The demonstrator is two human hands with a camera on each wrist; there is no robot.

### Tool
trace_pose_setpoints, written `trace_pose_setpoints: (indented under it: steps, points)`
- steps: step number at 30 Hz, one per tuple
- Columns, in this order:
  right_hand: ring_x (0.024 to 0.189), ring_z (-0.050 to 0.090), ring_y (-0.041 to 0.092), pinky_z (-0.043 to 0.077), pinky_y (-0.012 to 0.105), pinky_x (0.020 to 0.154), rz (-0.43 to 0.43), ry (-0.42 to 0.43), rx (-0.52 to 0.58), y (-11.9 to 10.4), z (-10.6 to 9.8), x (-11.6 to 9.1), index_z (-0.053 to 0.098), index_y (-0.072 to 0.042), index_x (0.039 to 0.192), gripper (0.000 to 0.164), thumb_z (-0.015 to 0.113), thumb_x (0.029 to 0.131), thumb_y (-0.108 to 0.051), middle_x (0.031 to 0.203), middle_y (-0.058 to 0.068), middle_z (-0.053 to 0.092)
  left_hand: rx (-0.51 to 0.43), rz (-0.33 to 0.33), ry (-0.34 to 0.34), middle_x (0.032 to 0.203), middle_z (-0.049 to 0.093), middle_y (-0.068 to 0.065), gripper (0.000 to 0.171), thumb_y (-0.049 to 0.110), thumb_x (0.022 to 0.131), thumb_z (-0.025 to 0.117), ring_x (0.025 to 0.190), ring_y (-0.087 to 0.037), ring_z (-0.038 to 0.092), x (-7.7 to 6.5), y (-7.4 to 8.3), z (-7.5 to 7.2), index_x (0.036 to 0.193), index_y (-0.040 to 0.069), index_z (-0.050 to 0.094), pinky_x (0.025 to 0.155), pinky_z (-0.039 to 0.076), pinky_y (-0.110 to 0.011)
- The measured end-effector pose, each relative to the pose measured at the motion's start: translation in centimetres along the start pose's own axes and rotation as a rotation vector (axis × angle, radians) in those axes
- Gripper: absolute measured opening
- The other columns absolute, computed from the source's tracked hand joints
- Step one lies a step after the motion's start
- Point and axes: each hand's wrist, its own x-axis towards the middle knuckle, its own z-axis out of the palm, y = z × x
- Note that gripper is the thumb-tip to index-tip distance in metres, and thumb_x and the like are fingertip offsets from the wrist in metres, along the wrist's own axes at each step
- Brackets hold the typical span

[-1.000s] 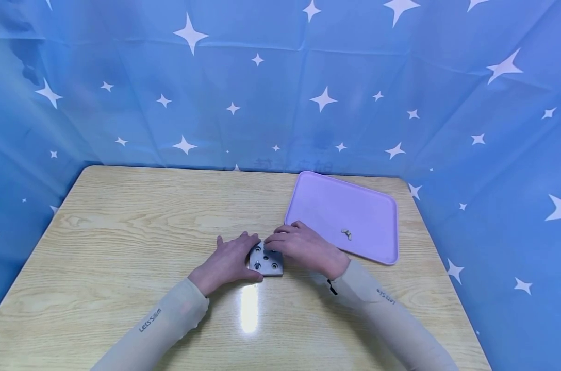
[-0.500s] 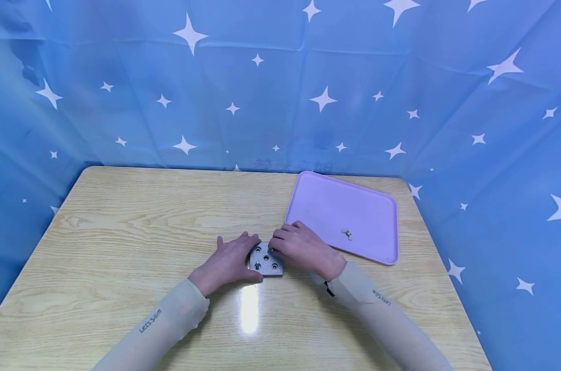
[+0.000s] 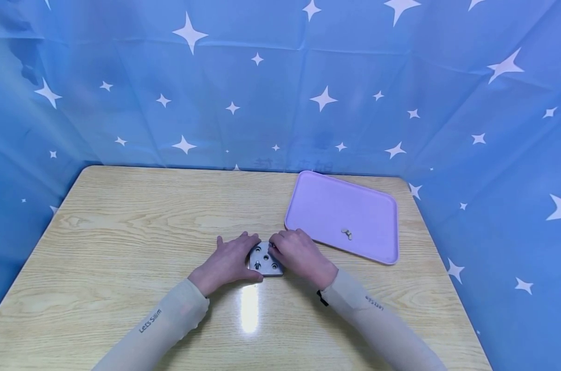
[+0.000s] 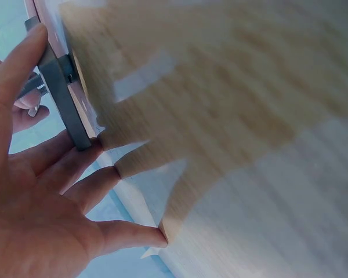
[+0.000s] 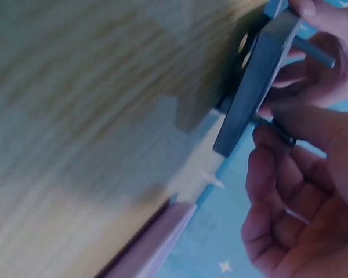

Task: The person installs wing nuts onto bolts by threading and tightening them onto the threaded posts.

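Observation:
A grey metal plate with several round holes (image 3: 266, 269) is on the table. My left hand (image 3: 228, 262) grips its left side, thumb at the near edge and fingers at the far edge. With thumb and forefinger, my right hand (image 3: 304, 256) pinches a dark threaded bolt (image 5: 274, 128) at the plate's far right corner; the bolt's tip meets the plate's top face. A second bolt (image 3: 257, 265) stands upright at the near left corner, seen in the right wrist view as a grey shank (image 5: 316, 52). In the left wrist view the plate's edge (image 4: 64, 98) sits raised above the tabletop.
A purple tray (image 3: 327, 206) lies at an angle behind my right hand, its near left corner close by. Small brassy pieces (image 3: 347, 234) lie in it. The wooden table (image 3: 136, 221) ends at a blue star-printed curtain (image 3: 271, 98).
My right hand has shifted slightly nearer and its wrist has swung left, with its fingers staying at the plate's far right corner. The left hand and plate have not moved.

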Motion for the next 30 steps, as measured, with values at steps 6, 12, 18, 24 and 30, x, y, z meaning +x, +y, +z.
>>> trace_pose_setpoints:
  steps: [6, 12, 18, 24, 30]
  points:
    - [0.065, 0.061, 0.013, 0.052, 0.035, 0.063, 0.054, 0.002, 0.010, -0.1, 0.0, -0.3, 0.074, -0.009, 0.100, 0.030, 0.070, 0.099, -0.038, 0.081, 0.000, 0.070, 0.009, 0.008, 0.004, 0.152, 0.052, -0.018, 0.092, 0.046, 0.073, 0.093, 0.145, -0.040, 0.044, 0.0, 0.0, 0.0, 0.147, 0.009, 0.054, 0.105, 0.022, -0.085]
    - [0.112, 0.064, 0.021, 0.052, 0.045, 0.089, -0.097, -0.097, -0.017, 1.2, -1.4, -0.6, 0.068, -0.016, 0.133, 0.040, 0.071, 0.099, -0.036, 0.124, 0.000, 0.071, 0.010, 0.008, 0.004, 0.153, 0.051, -0.019, 0.094, 0.047, 0.073, 0.093, 0.145, -0.040, 0.044, -0.1, 0.0, 0.0, 0.149, 0.008, 0.053, 0.106, 0.022, -0.085]
    - [0.132, 0.054, 0.020, 0.048, 0.044, 0.100, -0.289, -0.173, -0.064, 2.4, -2.3, -0.7, 0.064, -0.023, 0.139, 0.045, 0.074, 0.097, -0.013, 0.142, -0.009, 0.062, 0.008, -0.001, -0.009, 0.154, 0.050, -0.018, 0.094, 0.047, 0.074, 0.092, 0.146, -0.039, 0.043, 0.0, 0.0, 0.0, 0.150, 0.009, 0.052, 0.106, 0.021, -0.084]
    - [0.126, 0.057, 0.017, 0.048, 0.040, 0.096, -0.339, -0.133, -0.096, 2.5, -2.2, -0.6, 0.070, -0.023, 0.130, 0.037, 0.074, 0.095, -0.009, 0.132, -0.011, 0.067, 0.008, -0.006, -0.019, 0.155, 0.050, -0.016, 0.094, 0.048, 0.074, 0.092, 0.147, -0.038, 0.041, 0.0, 0.0, -0.1, 0.150, 0.010, 0.052, 0.107, 0.020, -0.084]
    - [0.119, 0.061, 0.017, 0.048, 0.038, 0.096, -0.309, -0.101, -0.097, 2.4, -2.0, -0.4, 0.073, -0.022, 0.122, 0.027, 0.074, 0.097, -0.013, 0.122, -0.009, 0.072, 0.005, -0.005, -0.013, 0.154, 0.051, -0.016, 0.093, 0.048, 0.074, 0.092, 0.147, -0.038, 0.042, -0.1, 0.0, -0.1, 0.149, 0.011, 0.053, 0.107, 0.020, -0.084]
